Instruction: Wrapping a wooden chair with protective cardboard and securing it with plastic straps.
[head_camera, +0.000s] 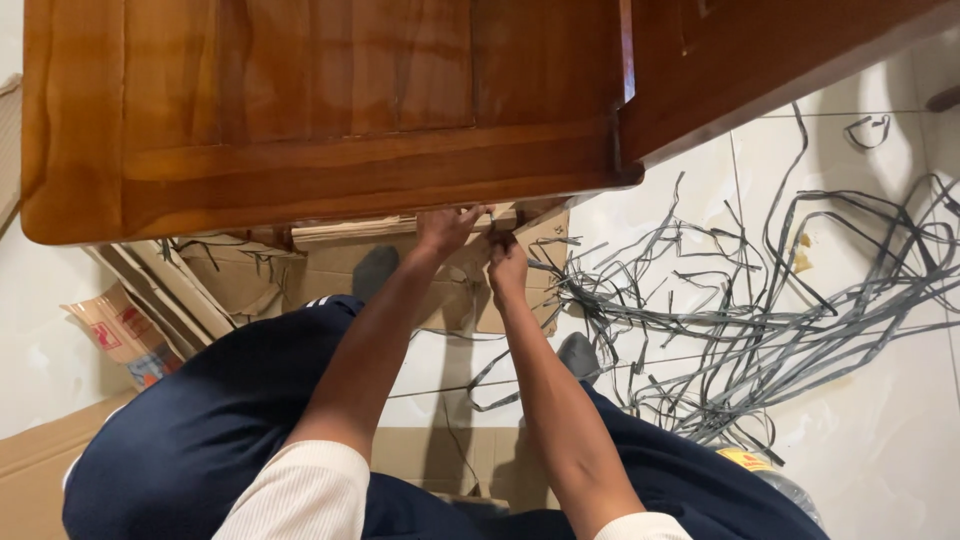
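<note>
A large brown wooden cabinet (330, 110) fills the top of the view, its lower edge resting on cardboard packing (330, 262). My left hand (445, 228) reaches to that lower edge and pinches a strip of the cardboard just under the wood. Right beside it, my right hand (507, 268) is closed on the cardboard flap a little lower; a thin grey strap runs by its fingers. Both forearms stretch out over my dark blue trousers (230, 400).
A tangled heap of grey plastic packing straps (760, 310) covers the white tiled floor on the right. Torn cardboard pieces (120, 330) lie at the left and a flat sheet (450, 460) under my legs. A clear plastic bag (770, 475) sits at the lower right.
</note>
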